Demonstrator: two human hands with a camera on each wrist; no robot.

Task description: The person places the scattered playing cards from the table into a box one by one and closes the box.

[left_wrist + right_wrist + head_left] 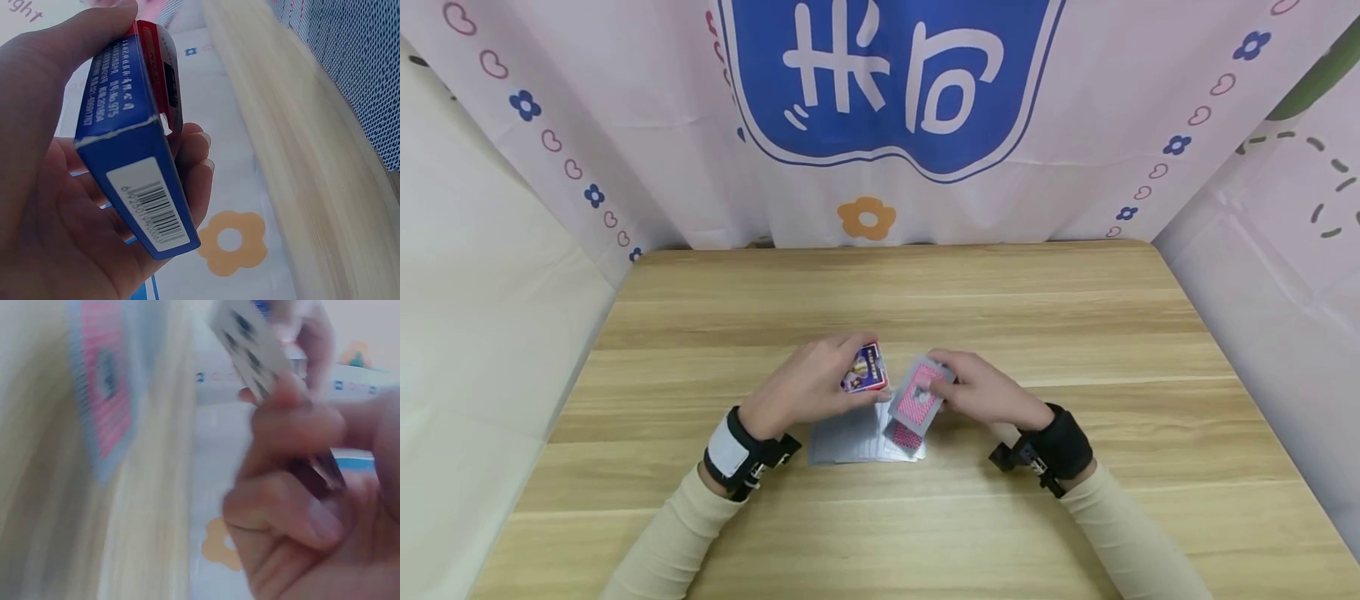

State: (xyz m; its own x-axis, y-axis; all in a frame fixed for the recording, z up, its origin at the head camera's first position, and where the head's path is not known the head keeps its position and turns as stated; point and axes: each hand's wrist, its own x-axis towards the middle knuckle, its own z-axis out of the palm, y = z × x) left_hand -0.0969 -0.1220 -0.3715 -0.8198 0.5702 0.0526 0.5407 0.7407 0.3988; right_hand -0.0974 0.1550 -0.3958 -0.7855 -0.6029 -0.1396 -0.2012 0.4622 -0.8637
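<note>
My left hand (808, 379) grips a small blue and red card box (867, 371) between thumb and fingers. In the left wrist view the box (140, 181) shows a barcode on its end, and a red flap stands out from its far side. My right hand (988, 392) pinches playing cards (917, 398) with pink-patterned backs, just right of the box. Black pips on the held card face (250, 347) show, blurred, in the right wrist view. Beneath both hands, overlapping grey-bordered cards (846, 437) lie spread on the table, one with a pink pattern (906, 436) at the right end.
The wooden table (1075, 317) extends around the cards on every side. At its back edge hangs a white cloth (700, 192) with a blue emblem and an orange flower. Pale cloth walls (497, 275) stand at both sides.
</note>
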